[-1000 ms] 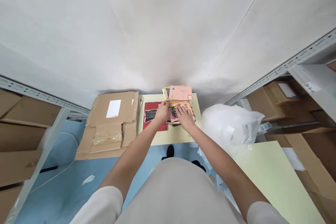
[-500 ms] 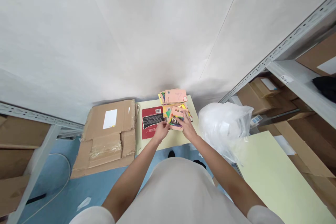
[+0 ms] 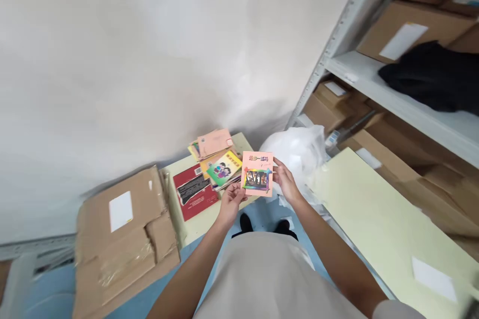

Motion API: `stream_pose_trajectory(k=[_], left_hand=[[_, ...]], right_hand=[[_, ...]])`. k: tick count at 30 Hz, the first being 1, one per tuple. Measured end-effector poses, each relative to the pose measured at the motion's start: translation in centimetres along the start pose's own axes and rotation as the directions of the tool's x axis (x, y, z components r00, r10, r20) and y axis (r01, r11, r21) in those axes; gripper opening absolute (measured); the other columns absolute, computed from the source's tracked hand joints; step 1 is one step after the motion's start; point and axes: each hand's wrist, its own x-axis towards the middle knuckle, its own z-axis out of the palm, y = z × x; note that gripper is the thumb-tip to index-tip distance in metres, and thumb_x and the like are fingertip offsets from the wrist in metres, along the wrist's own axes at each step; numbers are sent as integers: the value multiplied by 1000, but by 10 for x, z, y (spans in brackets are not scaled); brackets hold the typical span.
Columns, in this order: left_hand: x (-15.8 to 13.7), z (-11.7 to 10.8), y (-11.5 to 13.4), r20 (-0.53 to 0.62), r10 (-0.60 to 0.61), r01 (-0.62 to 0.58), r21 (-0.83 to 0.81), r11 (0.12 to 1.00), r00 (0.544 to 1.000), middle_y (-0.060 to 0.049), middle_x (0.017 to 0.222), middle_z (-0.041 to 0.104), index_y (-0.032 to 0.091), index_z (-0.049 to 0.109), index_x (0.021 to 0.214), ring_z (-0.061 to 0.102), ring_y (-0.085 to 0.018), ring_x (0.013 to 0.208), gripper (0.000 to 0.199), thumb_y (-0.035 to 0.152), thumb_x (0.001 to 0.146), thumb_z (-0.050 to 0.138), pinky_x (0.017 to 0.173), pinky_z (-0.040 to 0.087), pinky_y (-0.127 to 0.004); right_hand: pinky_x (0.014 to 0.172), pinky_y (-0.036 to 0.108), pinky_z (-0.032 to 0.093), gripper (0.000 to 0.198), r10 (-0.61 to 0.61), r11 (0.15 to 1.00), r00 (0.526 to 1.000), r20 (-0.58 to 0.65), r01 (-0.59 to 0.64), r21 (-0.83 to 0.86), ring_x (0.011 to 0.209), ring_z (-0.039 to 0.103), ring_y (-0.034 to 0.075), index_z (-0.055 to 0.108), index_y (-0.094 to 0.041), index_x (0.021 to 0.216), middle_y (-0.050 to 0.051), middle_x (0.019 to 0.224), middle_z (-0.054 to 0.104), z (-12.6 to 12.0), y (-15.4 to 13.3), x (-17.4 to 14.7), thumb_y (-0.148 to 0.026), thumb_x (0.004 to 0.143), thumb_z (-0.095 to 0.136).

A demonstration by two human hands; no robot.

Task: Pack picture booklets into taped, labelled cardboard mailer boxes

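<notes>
A thin pink booklet [image 3: 257,160] with a colourful framed picture on its cover is held up between both hands, lifted off the table. My left hand [image 3: 231,202] pinches its lower left corner, thumb on the front. On the right edge, my right hand [image 3: 285,179] grips it with the fingers partly behind. Just left of it lies a loose pile of booklets, with a yellow and green booklet [image 3: 224,168] and another pink booklet [image 3: 216,142] on top. Beside that pile a red book [image 3: 192,204] with a black panel lies flat on the pale table [image 3: 198,227].
Flattened cardboard [image 3: 138,224] stands left of the table. A white plastic bag [image 3: 295,154] bulges on the right, near a second pale table [image 3: 370,224] bearing a white paper [image 3: 434,278]. Shelving [image 3: 404,84] with cartons and black cloth [image 3: 430,75] rises at right.
Both hands have raised the pink booklet off the pile and moved it right, clear of the other booklets. The view has turned to the right, showing more of the shelving and second table.
</notes>
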Motion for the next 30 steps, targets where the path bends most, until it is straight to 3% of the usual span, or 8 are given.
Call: stream_pose_trajectory(k=[3,6,9,14,17,21,25,30], left_hand=[[3,40,-3,172,-34,18,99,995,985,-1,75,67,19,60,82,60,-12,66,34,49,68,71,71,49,-27],[1,82,-15,321,-91,33,182,983,943,-1,72,66,19,60,81,61,-14,69,33,48,68,71,70,48,-27],[-5,127,-33,419,-140,20,279,960,897,-1,72,65,19,60,80,59,-14,69,33,48,68,71,68,46,-26],[-23,208,-68,509,-258,35,407,913,821,-2,74,63,20,61,79,58,-14,71,36,53,69,69,70,47,-27],[-37,256,-87,529,-368,108,457,883,765,-5,87,65,19,62,92,61,-16,81,42,55,69,68,73,50,-28],[-52,311,-109,511,-402,161,452,878,760,-6,96,66,19,62,100,62,-17,87,49,52,66,73,75,51,-28],[-61,347,-123,536,-402,147,456,878,742,-3,82,67,17,66,84,63,-15,78,41,50,63,76,79,51,-30],[-61,371,-134,569,-411,180,418,890,712,-5,83,71,16,69,85,65,-16,76,42,50,62,77,82,51,-32]], right_hand=[[82,39,53,71,19,998,980,-197,-6,65,93,66,22,40,-19,137,10,106,68,-45,-15,-23,-67,85,39],[70,34,54,68,59,996,909,-413,-23,91,77,64,19,49,-18,129,5,87,68,-94,-16,-53,-65,80,49],[57,28,50,61,120,991,844,-522,-68,118,62,58,14,57,-16,118,1,74,64,-142,-6,-92,-62,79,52],[51,24,47,52,235,965,757,-609,-110,237,63,55,12,60,-17,108,2,78,62,-220,9,-162,-59,78,55],[49,24,45,49,283,947,708,-647,-100,304,63,54,13,60,-18,103,2,77,62,-265,14,-195,-58,76,57],[48,25,44,47,284,943,663,-693,-62,326,61,53,13,60,-19,100,1,74,61,-316,18,-223,-58,74,58],[46,23,43,47,267,946,621,-737,-22,324,57,51,12,60,-19,100,0,72,59,-348,19,-238,-58,74,58],[50,25,49,49,267,933,564,-781,52,357,63,57,12,59,-20,103,0,79,61,-375,24,-247,-58,72,62]])
